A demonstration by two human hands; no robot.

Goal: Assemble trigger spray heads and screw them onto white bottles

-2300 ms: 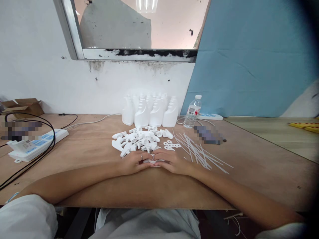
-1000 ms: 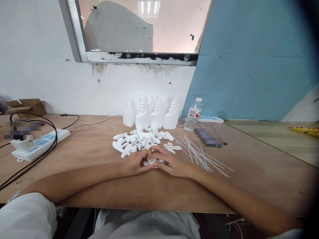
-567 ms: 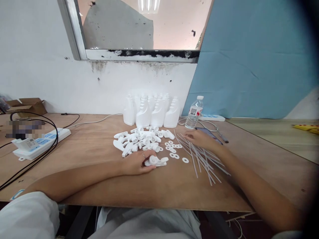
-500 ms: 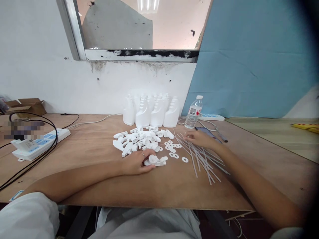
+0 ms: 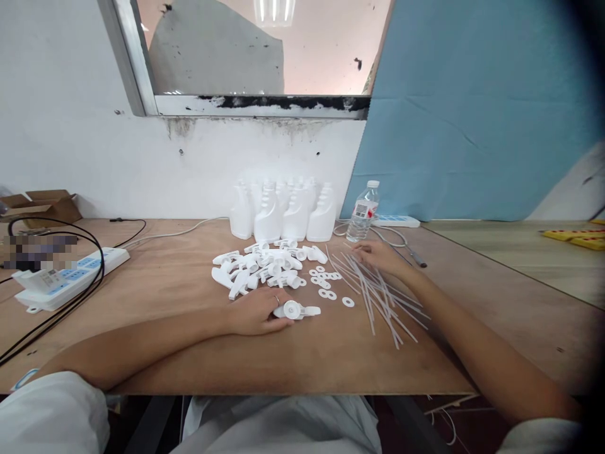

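My left hand (image 5: 258, 311) rests on the wooden table (image 5: 155, 302) with its fingers curled on a white spray trigger head (image 5: 297, 310) lying on its side. My right hand (image 5: 378, 255) reaches out to the far end of a fan of thin white dip tubes (image 5: 378, 296), fingers bent down on them; whether it pinches one I cannot make out. A pile of white trigger heads (image 5: 265, 268) lies just beyond my left hand. Small white washers (image 5: 327, 284) lie between the pile and the tubes.
Several white spray bottles (image 5: 283, 211) stand in a cluster by the wall. A clear water bottle (image 5: 362, 212) stands right of them. A power strip (image 5: 66, 277) with black cables lies at the left, a cardboard box (image 5: 40, 205) behind it. A blue board (image 5: 472, 113) leans at the right.
My right hand left the trigger head and moved right and away to the dip tubes. My left hand stayed on the trigger head. Some washers now lie loose nearer the tubes.
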